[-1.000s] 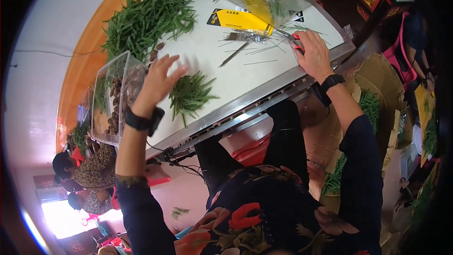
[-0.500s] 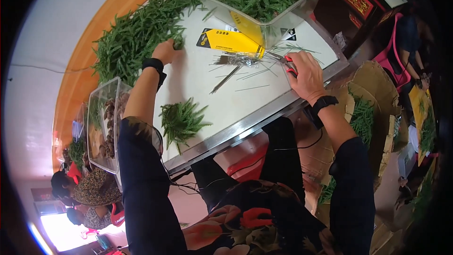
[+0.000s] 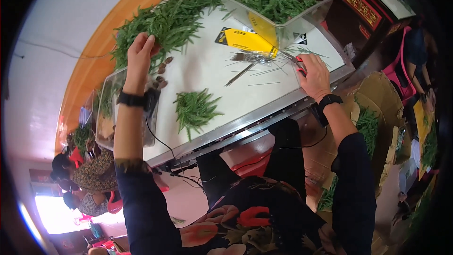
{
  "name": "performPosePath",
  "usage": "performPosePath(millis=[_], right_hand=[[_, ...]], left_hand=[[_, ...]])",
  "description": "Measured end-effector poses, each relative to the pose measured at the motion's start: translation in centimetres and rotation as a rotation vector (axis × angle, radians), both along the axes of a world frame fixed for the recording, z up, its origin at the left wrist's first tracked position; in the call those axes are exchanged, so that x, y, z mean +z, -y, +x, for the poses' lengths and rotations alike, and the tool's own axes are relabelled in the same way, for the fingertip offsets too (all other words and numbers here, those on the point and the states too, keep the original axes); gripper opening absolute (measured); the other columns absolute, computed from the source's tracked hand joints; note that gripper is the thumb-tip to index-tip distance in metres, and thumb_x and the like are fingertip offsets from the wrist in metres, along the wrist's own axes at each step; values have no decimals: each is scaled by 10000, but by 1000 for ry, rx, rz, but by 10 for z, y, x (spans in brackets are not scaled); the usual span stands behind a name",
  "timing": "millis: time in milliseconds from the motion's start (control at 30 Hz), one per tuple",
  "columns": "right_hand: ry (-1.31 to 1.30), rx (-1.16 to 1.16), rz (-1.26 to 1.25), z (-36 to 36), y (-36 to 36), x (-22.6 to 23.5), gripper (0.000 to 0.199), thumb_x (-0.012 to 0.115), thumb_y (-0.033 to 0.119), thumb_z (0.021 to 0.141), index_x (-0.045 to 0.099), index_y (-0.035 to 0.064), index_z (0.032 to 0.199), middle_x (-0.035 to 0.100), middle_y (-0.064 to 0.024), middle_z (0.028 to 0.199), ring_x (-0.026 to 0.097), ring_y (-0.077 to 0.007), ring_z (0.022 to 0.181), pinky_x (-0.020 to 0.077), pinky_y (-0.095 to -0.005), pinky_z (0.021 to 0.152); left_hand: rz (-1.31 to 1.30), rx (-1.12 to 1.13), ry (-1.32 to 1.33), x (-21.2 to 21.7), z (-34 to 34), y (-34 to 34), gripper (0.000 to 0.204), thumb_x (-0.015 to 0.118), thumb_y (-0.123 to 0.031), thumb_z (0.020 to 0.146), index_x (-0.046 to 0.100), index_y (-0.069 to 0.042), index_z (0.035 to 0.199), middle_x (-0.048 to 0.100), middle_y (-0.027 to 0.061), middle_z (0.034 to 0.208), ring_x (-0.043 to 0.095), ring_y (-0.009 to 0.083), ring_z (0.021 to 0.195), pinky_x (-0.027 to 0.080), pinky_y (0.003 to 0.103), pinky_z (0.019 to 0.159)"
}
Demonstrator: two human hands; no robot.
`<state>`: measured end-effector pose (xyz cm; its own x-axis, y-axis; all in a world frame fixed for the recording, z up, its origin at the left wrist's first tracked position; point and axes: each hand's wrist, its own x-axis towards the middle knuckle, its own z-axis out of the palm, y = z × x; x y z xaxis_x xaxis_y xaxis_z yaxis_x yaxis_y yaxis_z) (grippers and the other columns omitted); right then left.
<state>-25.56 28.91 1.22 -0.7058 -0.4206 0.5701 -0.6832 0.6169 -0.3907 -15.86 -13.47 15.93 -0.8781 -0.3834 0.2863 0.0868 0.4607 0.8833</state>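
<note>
My left hand is at the near edge of a heap of green needle-leaved sprigs, its thumb and fingers pinched together on a sprig; the greenery behind makes the held piece hard to separate. My right hand rests near the table's right edge, wrapped round pliers with red and black handles, their jaws pointing up-left toward thin green wires. Between my arms lies a small bunch of sprigs. A few small brown cones sit beside my left wrist.
A clear plastic bin of sprigs stands at the back, a yellow card before it. Another clear bin is left of my forearm. A cardboard box with greenery stands at right. A black cable hangs by the table edge.
My left hand has moved left and slightly up along the heap, uncovering the brown cones. My right hand keeps the pliers in place. The whole view has shifted a little.
</note>
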Motion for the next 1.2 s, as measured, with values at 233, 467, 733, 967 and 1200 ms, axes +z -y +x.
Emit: performPosePath(millis=[233,467,733,967,1200], right_hand=[[-51,-10,10,-2,-5,-6,359,678,53,697,557,66,1035,577,-123,965,541,-340,949,452,-417,791],[287,144,-425,82,45,27,170,596,148,900,582,39,1029,644,-37,897,557,-147,686,462,-277,631],[1176,451,-722,191,76,64,183,625,177,897,612,29,1004,607,-14,771,511,-67,630,407,-212,574],[1364,437,-799,201,85,50,198,673,183,865,616,28,975,591,-2,699,521,-72,595,403,-217,547],[1466,412,-798,199,77,57,226,668,242,864,629,44,964,599,-8,691,519,-65,573,367,-198,501]], left_hand=[[566,-25,-8,22,166,-103,140,513,-176,968,571,-62,1026,584,-11,836,564,82,739,480,230,696],[1017,-99,-39,-43,209,-159,177,494,-144,973,550,-42,1106,642,50,932,627,103,753,536,227,657],[1192,-170,-8,-89,209,-184,170,522,-110,960,556,-41,1111,662,73,945,643,111,762,534,213,652],[1026,-91,85,-98,211,-202,118,551,-127,950,587,-50,1033,662,53,861,621,98,761,475,204,667],[871,-120,103,-106,211,-198,99,554,-149,953,599,-61,948,618,11,773,544,71,695,422,204,661]])
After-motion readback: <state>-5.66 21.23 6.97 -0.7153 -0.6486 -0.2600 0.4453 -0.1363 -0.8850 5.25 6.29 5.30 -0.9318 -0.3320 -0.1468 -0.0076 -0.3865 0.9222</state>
